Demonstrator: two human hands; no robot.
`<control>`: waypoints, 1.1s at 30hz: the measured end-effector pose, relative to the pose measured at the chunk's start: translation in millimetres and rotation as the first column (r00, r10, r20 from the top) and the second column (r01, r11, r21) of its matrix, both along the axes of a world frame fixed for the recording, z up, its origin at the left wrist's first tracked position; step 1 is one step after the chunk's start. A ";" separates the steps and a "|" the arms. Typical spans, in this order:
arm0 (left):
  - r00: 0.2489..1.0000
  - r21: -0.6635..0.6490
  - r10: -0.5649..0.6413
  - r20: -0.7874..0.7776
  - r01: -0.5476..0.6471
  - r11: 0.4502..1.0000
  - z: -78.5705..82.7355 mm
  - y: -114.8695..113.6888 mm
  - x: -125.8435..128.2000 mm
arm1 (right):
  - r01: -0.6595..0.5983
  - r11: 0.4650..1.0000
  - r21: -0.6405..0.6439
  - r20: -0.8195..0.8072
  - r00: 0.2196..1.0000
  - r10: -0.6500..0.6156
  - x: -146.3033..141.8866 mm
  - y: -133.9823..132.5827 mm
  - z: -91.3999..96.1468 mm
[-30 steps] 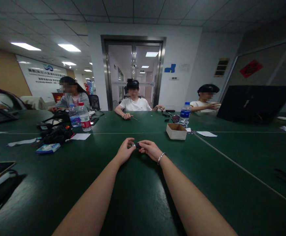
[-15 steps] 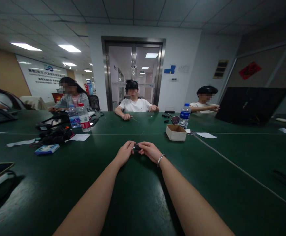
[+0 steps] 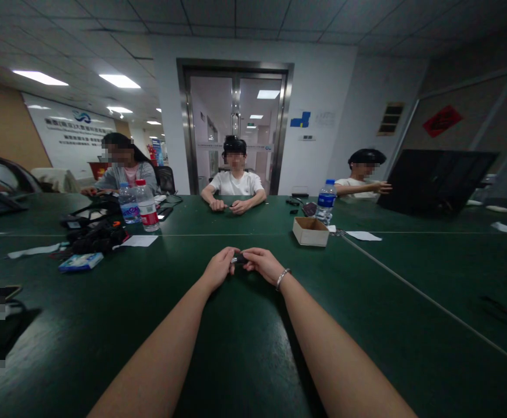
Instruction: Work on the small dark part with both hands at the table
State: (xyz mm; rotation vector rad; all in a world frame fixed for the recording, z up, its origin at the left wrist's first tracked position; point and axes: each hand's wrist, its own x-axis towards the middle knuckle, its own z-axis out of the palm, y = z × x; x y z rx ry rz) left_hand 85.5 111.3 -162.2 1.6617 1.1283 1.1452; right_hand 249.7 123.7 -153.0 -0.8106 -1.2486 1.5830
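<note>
Between my two hands, above the green table (image 3: 244, 348), is a small black object with a silver end (image 3: 238, 259). Its exact kind is too small to make out. My left hand (image 3: 218, 270) is closed, thumb and fingers pinching at the silver end. From the other side, my right hand (image 3: 265, 266) grips the black end, with its fingers curled and a silver bracelet (image 3: 283, 279) on the wrist. The fingertips cover part of the object.
An open cardboard box (image 3: 310, 233) and a blue-labelled water bottle (image 3: 325, 203) stand ahead to the right. Two bottles, a tangle of black gear (image 3: 94, 235) and a blue packet (image 3: 81, 262) lie left. Across sits a person (image 3: 236, 183); a large black panel (image 3: 436, 181) stands right.
My hands have drawn slightly apart, and more of the object's silver end shows. The person opposite has brought both hands together. At the right, another person's hand now touches the black panel.
</note>
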 end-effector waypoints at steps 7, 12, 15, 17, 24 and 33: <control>1.000 0.011 0.009 0.015 -0.009 1.000 1.7 -1.9 0.7 | 0.001 1.000 -0.012 -0.012 1.000 -0.002 -0.7 -0.6 0.6; 1.000 0.051 0.021 0.023 -0.023 0.998 -0.8 0.1 0.0 | 0.015 1.000 -0.018 -0.014 1.000 -0.015 -0.1 -1.1 1.1; 1.000 0.002 0.012 -0.004 -0.012 1.000 -1.2 -0.1 -0.1 | 0.008 1.000 -0.018 -0.005 1.000 -0.009 -0.1 -0.7 1.1; 1.000 0.009 0.028 -0.014 -0.028 1.000 -0.5 -1.1 0.2 | 0.015 1.000 -0.019 -0.004 1.000 -0.015 -0.1 -0.6 1.2; 0.999 0.039 0.033 -0.027 -0.032 0.999 1.0 -2.6 0.1 | 0.008 1.000 -0.016 -0.004 1.000 -0.008 0.4 -2.0 2.6; 0.993 0.075 0.060 -0.099 -0.052 0.996 -0.9 -3.2 0.6 | 0.016 1.000 -0.007 -0.014 1.000 -0.016 -0.1 -1.2 0.5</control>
